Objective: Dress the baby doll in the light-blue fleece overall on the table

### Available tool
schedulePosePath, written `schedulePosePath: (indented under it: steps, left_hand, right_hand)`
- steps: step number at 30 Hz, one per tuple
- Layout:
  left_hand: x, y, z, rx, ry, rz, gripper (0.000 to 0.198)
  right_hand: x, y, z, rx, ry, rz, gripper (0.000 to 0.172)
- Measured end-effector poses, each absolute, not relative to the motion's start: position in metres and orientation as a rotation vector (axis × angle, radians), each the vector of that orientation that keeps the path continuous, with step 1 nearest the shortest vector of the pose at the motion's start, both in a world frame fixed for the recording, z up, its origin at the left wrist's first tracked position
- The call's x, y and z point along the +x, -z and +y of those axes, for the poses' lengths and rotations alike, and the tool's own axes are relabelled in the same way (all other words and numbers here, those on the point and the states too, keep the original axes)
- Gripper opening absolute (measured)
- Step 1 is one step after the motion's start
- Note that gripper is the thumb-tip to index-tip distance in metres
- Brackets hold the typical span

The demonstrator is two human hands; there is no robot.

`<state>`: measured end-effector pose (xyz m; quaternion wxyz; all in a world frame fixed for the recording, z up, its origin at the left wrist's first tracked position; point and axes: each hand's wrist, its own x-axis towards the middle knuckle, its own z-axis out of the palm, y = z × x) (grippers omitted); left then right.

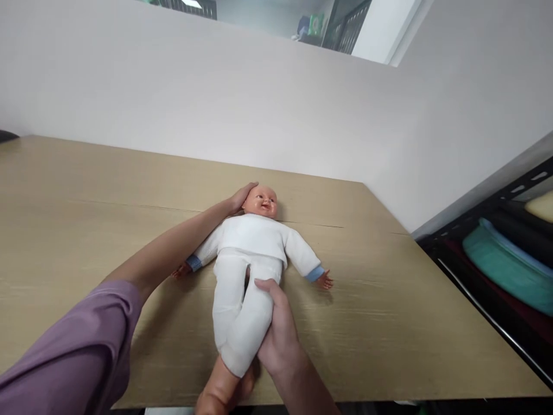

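Observation:
A baby doll (pixel 254 236) in a white top with blue cuffs and white trousers lies face up, its head toward the wall and its bare feet at the near edge. My left hand (pixel 242 197) is cupped against the side of the doll's head, the fingers partly hidden behind it. Round the doll's leg on the right, my right hand (pixel 279 331) is closed, with the thumb on top of the thigh and the fingers out of sight underneath. Both doll arms are spread out to the sides.
The doll rests on a wooden table (pixel 389 323) pushed against a white wall (pixel 216 98). To the right stands a black rack (pixel 458 271) holding a green-blue item (pixel 505 265). A window (pixel 268 23) opens in the wall above.

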<state>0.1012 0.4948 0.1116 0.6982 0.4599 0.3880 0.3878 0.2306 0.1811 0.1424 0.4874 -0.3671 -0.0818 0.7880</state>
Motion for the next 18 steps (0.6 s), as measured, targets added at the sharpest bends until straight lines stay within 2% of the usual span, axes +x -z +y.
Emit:
schedulePosePath:
  steps: [7,11,18]
  left_hand:
    - [0.099,-0.102,0.505,1.025,-0.904,0.853,0.062]
    - [0.099,-0.1,0.506,1.029,-0.893,0.85,0.065]
    - [0.1,-0.102,0.506,1.057,-0.901,0.913,0.064]
  right_hand:
    - [0.262,-0.123,0.148,-0.991,-1.86,-0.497,0.057]
    - [0.296,-0.12,0.142,-1.06,-1.861,-0.598,0.045]
    - [0.304,-0.104,0.15,-1.354,-1.475,-1.047,0.049]
